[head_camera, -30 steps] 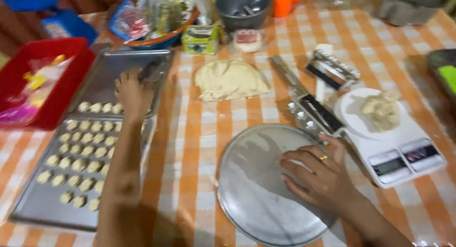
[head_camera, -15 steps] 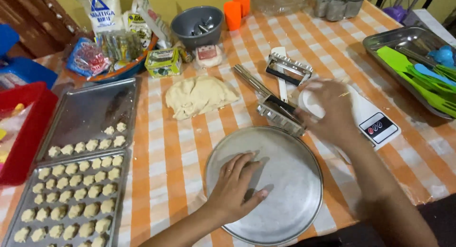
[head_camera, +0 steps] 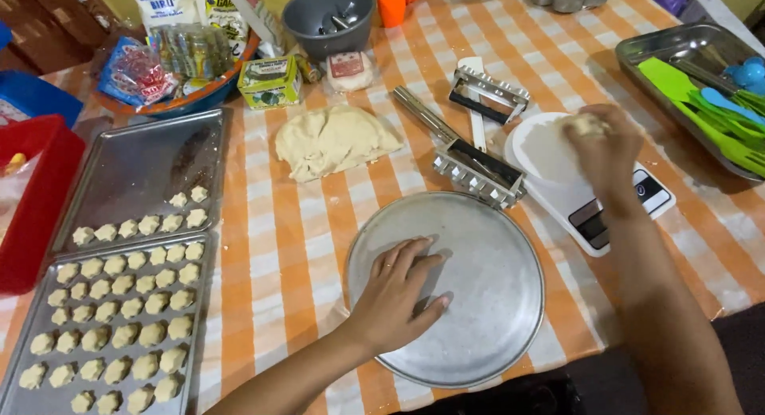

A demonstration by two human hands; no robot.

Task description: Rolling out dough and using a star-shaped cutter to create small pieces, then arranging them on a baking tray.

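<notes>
left hand point(head_camera: 398, 291) flat on round metal pan point(head_camera: 486, 303), fingers spread open; right hand point(head_camera: 602, 148) over white scale point(head_camera: 558, 176), fingers pinching dough lump point(head_camera: 584, 125); cookie trays point(head_camera: 111, 303) off left on desk

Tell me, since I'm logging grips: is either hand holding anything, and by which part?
The right hand pinches a small lump of dough at its top, over the scale's white plate. The left hand holds nothing, resting flat on the round metal tray.

The light is warm and even, perhaps from above. My left hand point(head_camera: 402, 291) throws a soft shadow on the round metal pan point(head_camera: 494, 303), which glares slightly. My right hand point(head_camera: 602, 148) looks blurred.
</notes>
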